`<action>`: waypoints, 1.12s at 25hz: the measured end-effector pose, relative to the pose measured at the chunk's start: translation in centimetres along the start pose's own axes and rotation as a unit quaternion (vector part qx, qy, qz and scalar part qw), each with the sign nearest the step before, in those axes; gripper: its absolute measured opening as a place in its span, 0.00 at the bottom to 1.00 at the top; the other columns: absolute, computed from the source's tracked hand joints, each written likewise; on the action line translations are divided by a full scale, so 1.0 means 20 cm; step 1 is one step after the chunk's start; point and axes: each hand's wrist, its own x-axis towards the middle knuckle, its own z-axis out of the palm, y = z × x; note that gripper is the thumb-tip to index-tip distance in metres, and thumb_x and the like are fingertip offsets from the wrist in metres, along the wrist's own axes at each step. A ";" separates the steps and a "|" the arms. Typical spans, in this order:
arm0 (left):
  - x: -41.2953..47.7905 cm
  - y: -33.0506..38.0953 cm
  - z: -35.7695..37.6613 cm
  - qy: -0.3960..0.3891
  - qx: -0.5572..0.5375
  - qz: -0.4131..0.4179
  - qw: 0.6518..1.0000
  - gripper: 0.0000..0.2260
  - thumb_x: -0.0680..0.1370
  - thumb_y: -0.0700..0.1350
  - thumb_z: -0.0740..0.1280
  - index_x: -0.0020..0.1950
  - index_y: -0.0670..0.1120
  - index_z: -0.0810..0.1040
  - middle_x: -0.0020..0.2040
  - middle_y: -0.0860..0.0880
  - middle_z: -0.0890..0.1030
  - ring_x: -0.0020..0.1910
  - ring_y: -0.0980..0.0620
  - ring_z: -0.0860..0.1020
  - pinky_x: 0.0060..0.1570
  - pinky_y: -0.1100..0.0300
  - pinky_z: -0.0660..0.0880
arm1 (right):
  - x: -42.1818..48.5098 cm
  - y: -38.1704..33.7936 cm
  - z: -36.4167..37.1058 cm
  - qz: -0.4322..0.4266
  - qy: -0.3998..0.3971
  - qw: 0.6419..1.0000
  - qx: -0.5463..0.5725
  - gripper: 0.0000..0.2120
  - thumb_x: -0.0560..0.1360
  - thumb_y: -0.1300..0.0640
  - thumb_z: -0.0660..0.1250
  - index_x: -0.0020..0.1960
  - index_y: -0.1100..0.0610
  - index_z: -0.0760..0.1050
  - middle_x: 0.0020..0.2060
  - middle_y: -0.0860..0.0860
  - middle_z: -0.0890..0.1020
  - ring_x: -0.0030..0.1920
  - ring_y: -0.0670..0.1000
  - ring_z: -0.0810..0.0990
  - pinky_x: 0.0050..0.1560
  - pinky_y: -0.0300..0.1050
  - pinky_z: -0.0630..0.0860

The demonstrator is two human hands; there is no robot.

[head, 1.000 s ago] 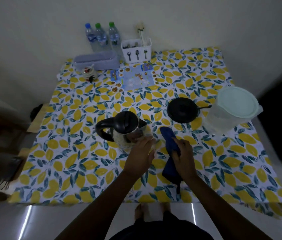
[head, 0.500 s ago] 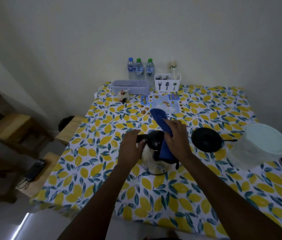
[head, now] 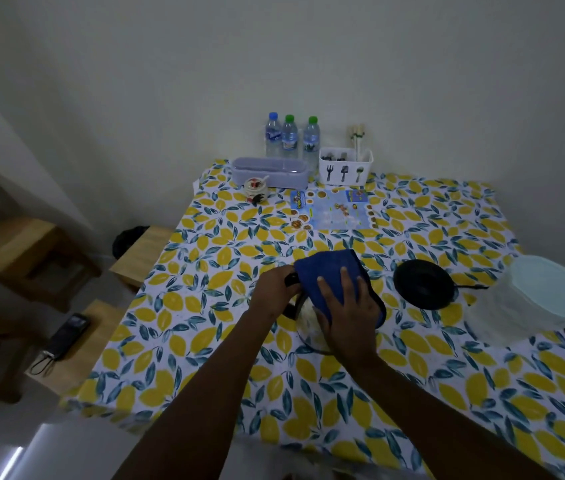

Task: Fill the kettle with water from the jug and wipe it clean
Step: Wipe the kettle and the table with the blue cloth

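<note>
The kettle [head: 309, 329] stands near the middle of the lemon-patterned table [head: 205, 306], mostly hidden under a blue cloth [head: 329, 271] and my hands. My left hand [head: 276, 289] is closed around the kettle's black handle on its left side. My right hand [head: 347, 308] lies flat on the blue cloth and presses it onto the top of the kettle. Only the kettle's lower glass body shows below the cloth. The clear jug [head: 530, 299] with a pale lid stands at the table's right edge, apart from both hands.
The black kettle base [head: 423, 284] sits right of the kettle. At the back stand three water bottles [head: 289, 136], a white cutlery holder [head: 345, 166], a grey box [head: 270, 171], a small jar [head: 256, 188] and a leaflet [head: 333, 209]. Wooden stools [head: 76, 344] stand to the left, one with a phone.
My right hand has spread the blue cloth wider over the kettle's top and moved to its right side. My left hand stays on the handle. The camera has tilted slightly.
</note>
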 end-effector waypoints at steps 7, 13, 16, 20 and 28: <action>0.00 0.02 -0.05 -0.043 -0.003 0.008 0.999 0.17 0.75 0.49 0.71 0.61 0.43 0.79 0.56 0.43 0.83 0.55 0.45 0.79 0.50 0.61 0.70 | 0.31 0.00 -0.09 0.129 -0.043 0.987 0.080 0.20 0.78 0.44 0.58 0.63 0.54 0.74 0.61 0.56 0.76 0.60 0.64 0.71 0.52 0.62 0.73; 0.04 0.22 -0.07 -0.176 0.132 0.010 0.976 0.16 0.77 0.47 0.68 0.62 0.42 0.74 0.58 0.39 0.79 0.56 0.39 0.77 0.52 0.51 0.72 | 0.63 0.19 -0.23 0.175 -0.291 0.907 0.250 0.23 0.79 0.47 0.59 0.61 0.65 0.73 0.58 0.63 0.77 0.55 0.63 0.77 0.56 0.57 0.74; 0.05 0.30 -0.01 -0.238 0.121 0.059 0.962 0.26 0.77 0.56 0.66 0.72 0.46 0.66 0.67 0.41 0.74 0.63 0.40 0.74 0.61 0.42 0.72 | 0.55 0.32 -0.29 0.176 -0.220 0.917 0.281 0.19 0.79 0.49 0.60 0.58 0.64 0.75 0.55 0.63 0.78 0.48 0.60 0.77 0.48 0.53 0.73; 0.07 0.28 0.04 -0.202 0.164 0.020 0.965 0.35 0.76 0.60 0.66 0.77 0.49 0.56 0.76 0.45 0.63 0.72 0.42 0.65 0.70 0.39 0.62 | 0.38 0.47 -0.23 0.195 -0.230 0.883 0.361 0.16 0.79 0.49 0.61 0.59 0.59 0.75 0.56 0.61 0.79 0.50 0.59 0.78 0.48 0.52 0.73; 0.07 0.27 0.05 -0.187 0.093 0.008 0.978 0.34 0.75 0.56 0.69 0.77 0.50 0.58 0.77 0.46 0.62 0.74 0.45 0.63 0.71 0.45 0.63 | 0.44 0.41 -0.09 0.326 -0.327 0.620 0.635 0.18 0.79 0.45 0.59 0.59 0.56 0.76 0.51 0.53 0.82 0.50 0.55 0.80 0.47 0.48 0.74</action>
